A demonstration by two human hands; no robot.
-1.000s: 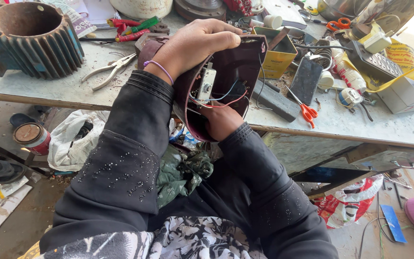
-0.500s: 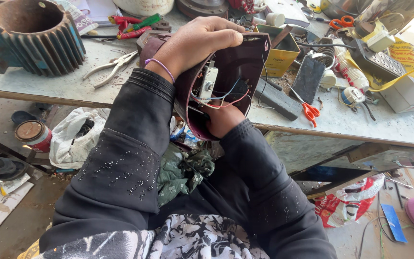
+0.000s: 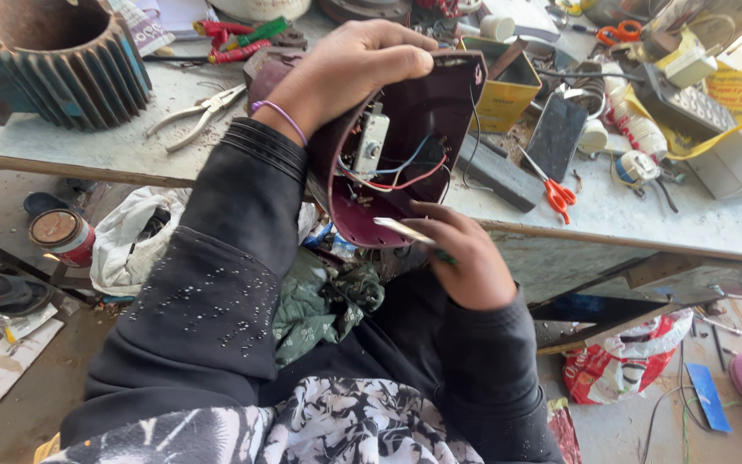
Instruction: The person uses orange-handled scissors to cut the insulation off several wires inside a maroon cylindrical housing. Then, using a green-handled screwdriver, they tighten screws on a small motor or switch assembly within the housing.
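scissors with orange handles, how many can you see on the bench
2: one pair of scissors lies right of the maroon housing, near the bench's front edge; a second pair sits at the far back. Clutter may hide more.

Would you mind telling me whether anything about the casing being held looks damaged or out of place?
The maroon casing in the left hand is open, with red, blue and black wires hanging loose inside. The right hand holds a thin tool at its lower edge. No cracks are visible.
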